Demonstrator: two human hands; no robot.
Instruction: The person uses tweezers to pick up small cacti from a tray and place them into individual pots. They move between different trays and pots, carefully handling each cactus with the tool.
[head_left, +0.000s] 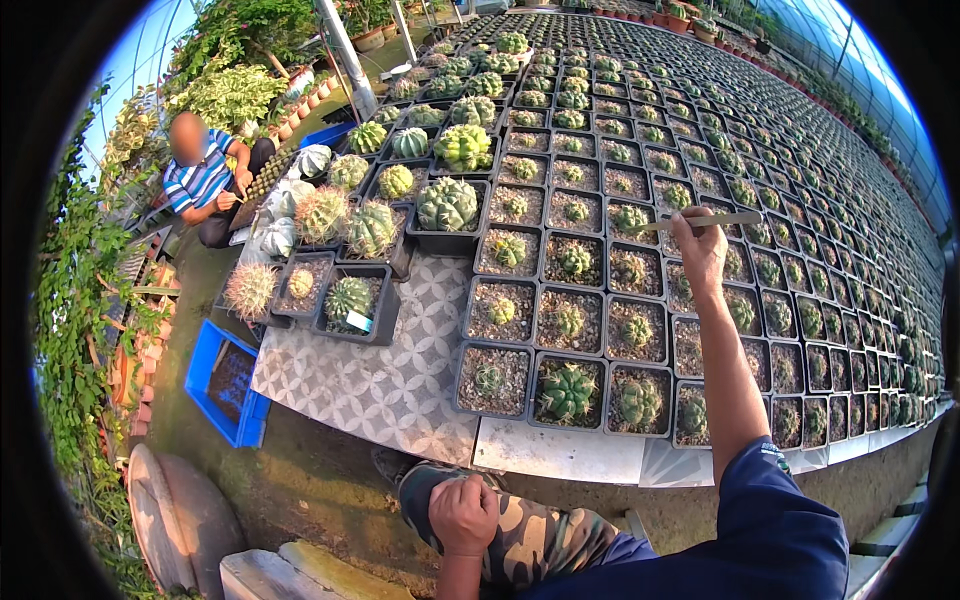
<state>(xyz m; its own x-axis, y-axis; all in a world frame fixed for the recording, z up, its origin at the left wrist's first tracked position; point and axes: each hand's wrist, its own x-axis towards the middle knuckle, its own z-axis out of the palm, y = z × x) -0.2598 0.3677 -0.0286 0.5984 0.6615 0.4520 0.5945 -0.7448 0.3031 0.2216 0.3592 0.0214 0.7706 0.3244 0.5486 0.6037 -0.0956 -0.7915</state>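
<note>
My right hand (701, 255) reaches out over the rows of potted cacti and grips a long, slim, tapered tool (731, 220), perhaps tweezers. The tool's narrow end points left, at a small green cactus (630, 217) in a square black pot; whether it touches is hard to tell. Below my right forearm stand more gravel-filled pots, among them one with a ribbed green cactus (568, 391). Curled into a fist, my left hand (465, 514) rests on my knee in camouflage trousers (536, 540), and nothing shows in it.
Larger cacti, such as a knobbly one (448, 204), stand left on the patterned tabletop (360, 390). A blue plastic bin (225, 386) holding dark soil sits on the ground, near a big clay urn (180, 517). Farther back, another person (202, 176) crouches beside a tray of small plants.
</note>
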